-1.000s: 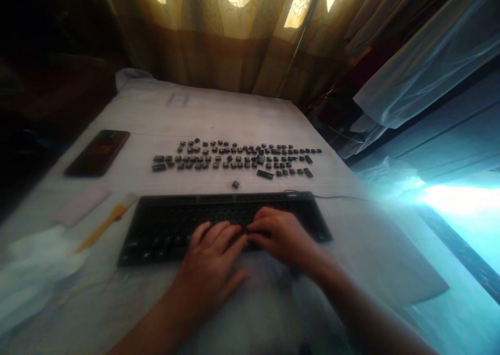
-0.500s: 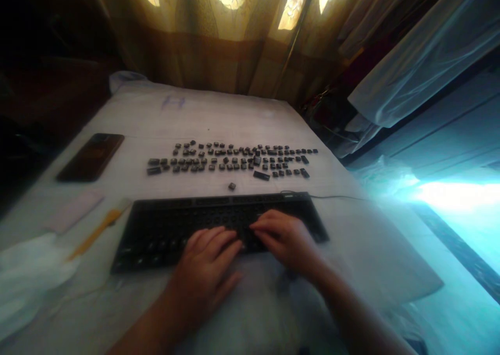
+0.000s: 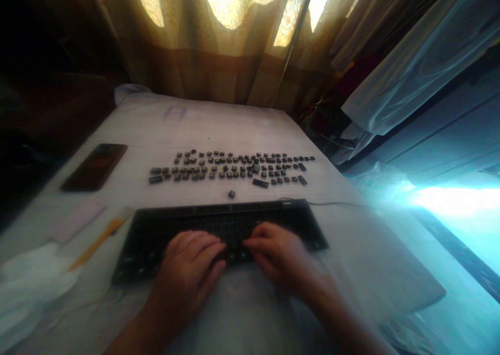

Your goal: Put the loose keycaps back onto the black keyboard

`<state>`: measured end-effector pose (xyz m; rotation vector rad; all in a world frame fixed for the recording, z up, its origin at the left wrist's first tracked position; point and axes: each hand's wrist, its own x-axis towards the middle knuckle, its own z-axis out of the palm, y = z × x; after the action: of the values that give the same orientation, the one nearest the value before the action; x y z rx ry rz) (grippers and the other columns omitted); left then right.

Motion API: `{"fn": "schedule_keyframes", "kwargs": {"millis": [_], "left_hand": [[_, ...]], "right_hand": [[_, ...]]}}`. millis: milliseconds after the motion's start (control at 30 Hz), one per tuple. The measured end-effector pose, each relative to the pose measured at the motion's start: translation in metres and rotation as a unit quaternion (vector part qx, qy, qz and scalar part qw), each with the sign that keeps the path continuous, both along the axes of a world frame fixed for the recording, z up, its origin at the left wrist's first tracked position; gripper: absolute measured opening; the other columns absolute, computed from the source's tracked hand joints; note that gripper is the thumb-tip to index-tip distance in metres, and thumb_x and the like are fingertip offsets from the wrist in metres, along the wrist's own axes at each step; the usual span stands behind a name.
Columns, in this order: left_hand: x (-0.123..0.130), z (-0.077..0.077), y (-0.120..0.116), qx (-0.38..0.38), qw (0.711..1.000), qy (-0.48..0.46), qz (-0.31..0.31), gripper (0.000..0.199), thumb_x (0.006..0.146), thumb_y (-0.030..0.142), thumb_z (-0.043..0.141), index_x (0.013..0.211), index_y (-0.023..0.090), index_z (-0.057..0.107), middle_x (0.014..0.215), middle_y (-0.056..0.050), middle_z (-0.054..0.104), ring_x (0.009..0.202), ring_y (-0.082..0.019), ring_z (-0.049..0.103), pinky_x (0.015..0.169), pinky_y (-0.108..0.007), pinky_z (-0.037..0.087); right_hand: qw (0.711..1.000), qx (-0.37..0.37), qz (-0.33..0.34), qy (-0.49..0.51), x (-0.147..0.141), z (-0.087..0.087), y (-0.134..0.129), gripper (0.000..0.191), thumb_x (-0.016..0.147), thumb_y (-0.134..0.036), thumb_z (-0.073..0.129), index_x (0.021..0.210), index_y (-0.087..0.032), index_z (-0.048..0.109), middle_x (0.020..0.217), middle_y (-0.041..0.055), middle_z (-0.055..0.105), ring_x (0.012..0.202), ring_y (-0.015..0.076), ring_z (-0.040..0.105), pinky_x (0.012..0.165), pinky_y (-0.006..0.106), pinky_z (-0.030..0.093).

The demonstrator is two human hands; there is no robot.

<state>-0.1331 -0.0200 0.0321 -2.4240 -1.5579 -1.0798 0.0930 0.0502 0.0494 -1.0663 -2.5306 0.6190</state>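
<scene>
A black keyboard [image 3: 156, 219] lies near the front of the white-covered table. My left hand [image 3: 193, 264] rests over its lower middle, fingers bent and side by side, the thumb a little apart. To the right, my right hand [image 3: 277, 253] has thumb and fingertips pinched together at the keyboard's lower edge; what they hold, if anything, is hidden. Beyond the keyboard, several loose black keycaps [image 3: 234, 168] lie in rough rows. One single keycap [image 3: 232, 194] sits apart, close to the keyboard's back edge.
A dark phone [image 3: 94, 167] lies at the left, with a pinkish flat piece [image 3: 78, 219] below it. An orange-handled tool [image 3: 96, 243] lies beside crumpled white material [image 3: 35, 277]. A thin cable [image 3: 339, 204] runs right from the keyboard. Curtains [image 3: 187, 52] hang behind the table [image 3: 230, 120].
My left hand has slid left along the keyboard, its fingers more bent. My right hand has shifted slightly left and stays pinched. The view has tilted up a little.
</scene>
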Motion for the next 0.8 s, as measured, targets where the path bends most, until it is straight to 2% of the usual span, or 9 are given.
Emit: {"fn": "schedule_keyframes", "kwargs": {"millis": [133,233,300,500,633,800], "left_hand": [[-0.014,0.0,0.005,0.025,0.999,0.007,0.031,0.018,0.094,0.024,0.054,0.104,0.022,0.069,0.098,-0.004,0.074,0.093,-0.023,0.066,0.089,-0.04,0.048],[-0.027,-0.002,0.01,0.035,0.997,0.003,0.063,0.019,0.094,0.025,0.053,0.101,0.023,0.07,0.097,-0.004,0.075,0.09,-0.023,0.068,0.086,-0.041,0.048],[-0.033,-0.002,0.012,0.035,0.996,0.004,0.078,0.019,0.094,0.026,0.053,0.099,0.023,0.071,0.096,-0.004,0.075,0.089,-0.024,0.068,0.085,-0.043,0.048],[-0.031,0.001,0.011,0.038,0.997,0.003,0.066,0.019,0.095,0.025,0.051,0.098,0.021,0.07,0.095,-0.005,0.075,0.088,-0.023,0.068,0.085,-0.043,0.048],[-0.027,0.001,0.01,0.045,0.997,-0.003,0.062,0.019,0.096,0.024,0.051,0.099,0.021,0.07,0.094,-0.005,0.075,0.088,-0.023,0.068,0.085,-0.042,0.048],[-0.026,-0.001,0.009,0.03,0.998,-0.007,0.059,0.019,0.095,0.025,0.052,0.098,0.022,0.071,0.094,-0.005,0.075,0.088,-0.023,0.068,0.085,-0.042,0.048]], "right_hand": [[1.0,-0.006,-0.015,0.022,-0.005,0.003,0.008,0.027,0.085,-0.011,0.058,0.099,-0.022,0.078,0.093,0.0068,0.071,0.081,0.0178,0.067,0.072,0.028,0.053],[0.995,0.002,-0.048,0.089,-0.006,0.013,0.02,0.027,0.087,-0.011,0.056,0.099,-0.02,0.078,0.094,0.0067,0.071,0.083,0.0167,0.067,0.076,0.028,0.053],[0.994,0.008,-0.056,0.094,-0.005,0.019,0.025,0.026,0.088,-0.012,0.056,0.098,-0.021,0.078,0.094,0.0063,0.071,0.084,0.0163,0.067,0.077,0.028,0.053],[0.997,0.018,0.025,-0.064,-0.005,0.016,0.006,0.023,0.088,-0.014,0.058,0.095,-0.022,0.078,0.091,0.0052,0.069,0.077,0.0151,0.063,0.069,0.025,0.047],[0.992,0.033,0.022,-0.117,-0.004,0.014,-0.002,0.023,0.089,-0.015,0.058,0.097,-0.024,0.078,0.092,0.0056,0.069,0.079,0.0154,0.062,0.07,0.025,0.046],[0.994,0.0,-0.022,-0.104,-0.008,0.018,0.003,0.023,0.093,-0.018,0.058,0.102,-0.022,0.078,0.1,0.0061,0.072,0.086,0.0162,0.066,0.078,0.025,0.049]]}}
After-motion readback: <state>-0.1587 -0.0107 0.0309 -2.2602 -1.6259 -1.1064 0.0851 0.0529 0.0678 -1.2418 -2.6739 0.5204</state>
